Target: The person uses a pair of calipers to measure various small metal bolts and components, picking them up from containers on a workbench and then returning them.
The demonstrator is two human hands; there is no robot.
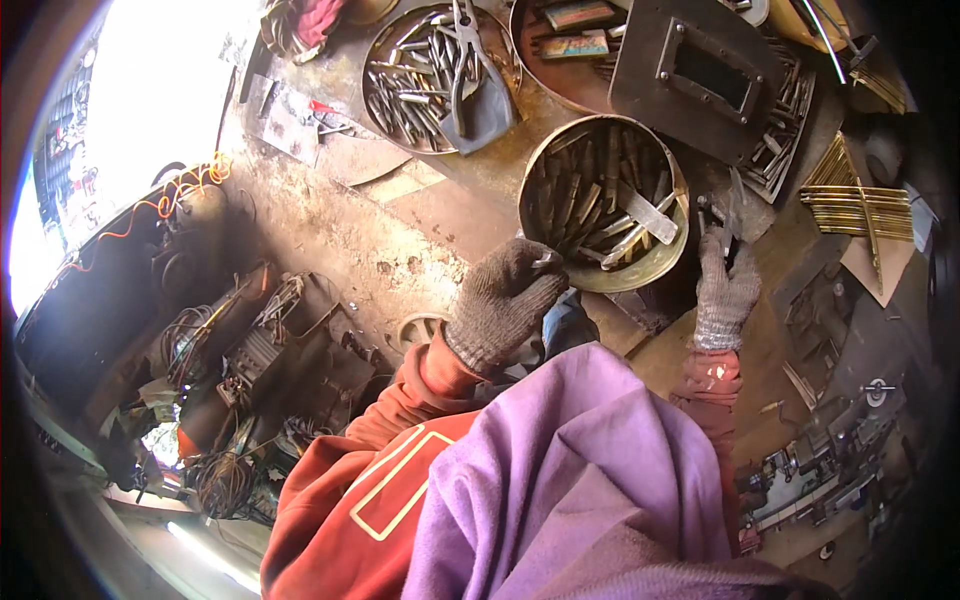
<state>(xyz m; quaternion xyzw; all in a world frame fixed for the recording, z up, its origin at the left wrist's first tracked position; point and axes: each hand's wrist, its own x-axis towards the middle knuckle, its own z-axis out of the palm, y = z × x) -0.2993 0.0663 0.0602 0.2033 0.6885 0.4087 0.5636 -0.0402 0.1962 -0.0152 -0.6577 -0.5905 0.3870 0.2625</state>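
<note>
Wearing an orange-red sweatshirt (360,480) with a purple cloth (570,480) draped over the chest, a person in grey knit work gloves bends over a cluttered workshop floor. The left hand (500,300) rests at the near rim of a round metal tin (535,180), its fingers curled and pinching a small metal piece (546,260) at the tips. The right hand (725,285) reaches just right of the tin, fingers pressed together and pointing up at a dark metal tool (728,210); whether it grips the tool cannot be told. The tin stands between the two hands, filled with short metal rods and a flat silvery bar (645,215). Beyond it lies a shallow round tray (385,60) of similar rods with pliers (465,40) on top, and a dark rectangular plate (690,75) with a window cut out. To the far right sits a bundle of brass-coloured rods (855,205). Tangled wire and machine parts (270,350) crowd the left.
</note>
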